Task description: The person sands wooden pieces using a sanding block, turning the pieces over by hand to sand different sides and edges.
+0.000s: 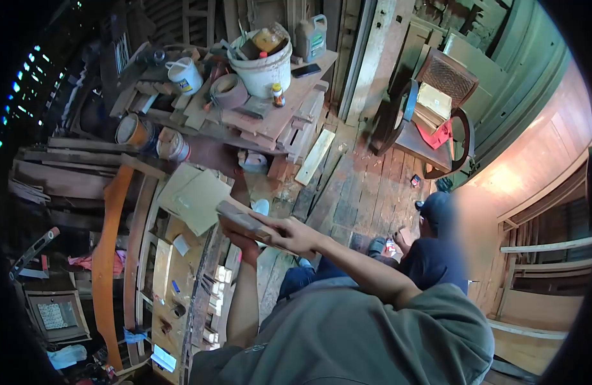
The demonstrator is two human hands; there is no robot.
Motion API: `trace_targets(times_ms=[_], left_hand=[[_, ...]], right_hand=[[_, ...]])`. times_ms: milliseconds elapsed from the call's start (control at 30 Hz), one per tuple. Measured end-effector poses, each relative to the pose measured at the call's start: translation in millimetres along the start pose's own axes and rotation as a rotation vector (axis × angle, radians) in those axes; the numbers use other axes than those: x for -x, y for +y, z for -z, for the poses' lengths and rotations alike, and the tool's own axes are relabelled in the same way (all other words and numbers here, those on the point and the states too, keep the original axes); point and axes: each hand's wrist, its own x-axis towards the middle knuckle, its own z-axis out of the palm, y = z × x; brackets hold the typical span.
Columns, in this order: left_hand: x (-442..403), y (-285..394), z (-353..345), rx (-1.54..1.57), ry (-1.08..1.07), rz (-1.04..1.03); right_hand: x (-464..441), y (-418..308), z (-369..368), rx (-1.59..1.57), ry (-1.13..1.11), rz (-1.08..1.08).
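in the head view, holding a wooden block (243,219) before the torso, pinched near one end in the right hand (293,235) and clasped from below in the left hand (240,245), near brown sheets (192,192) lying by a cluttered workbench (160,282).

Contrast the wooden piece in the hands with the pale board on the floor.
The wooden piece is brown; the pale board is yellowish. The wooden piece is held up by the left hand and right hand; the pale board lies on the floor. Both look straight-edged.
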Motion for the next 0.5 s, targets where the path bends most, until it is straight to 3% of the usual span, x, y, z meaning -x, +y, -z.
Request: trace_targets(times_ms=[100,167,267,300,333,500], left_hand=[[-18.4,23.0,36.6,-0.05,0.015,-0.11],[-37.6,32.7,64.3,-0.079,-0.013,-0.195],[-55.1,35.2,87.2,-0.169,0.052,-0.294],[-58.9,34.1,96.7,-0.099,0.043,-0.258],[-64.5,30.8,111.5,-0.031,0.033,-0.222],[-46.4,37.6,110.0,0.088,0.133,-0.119]], right_hand=[[-25.2,-7.6,-18.4,-0.006,-0.082,0.012],[-37.7,3.9,-35.2,-0.014,-0.05,0.135],[-49.9,1.5,-42.4,-0.02,-0.119,0.077],[-54.7,10.6,-47.2,-0.047,-0.103,0.113],[-58.7,-3.0,-37.7,-0.026,-0.244,-0.021],[-72.4,-7.4,-35.2,-0.062,-0.306,0.042]])
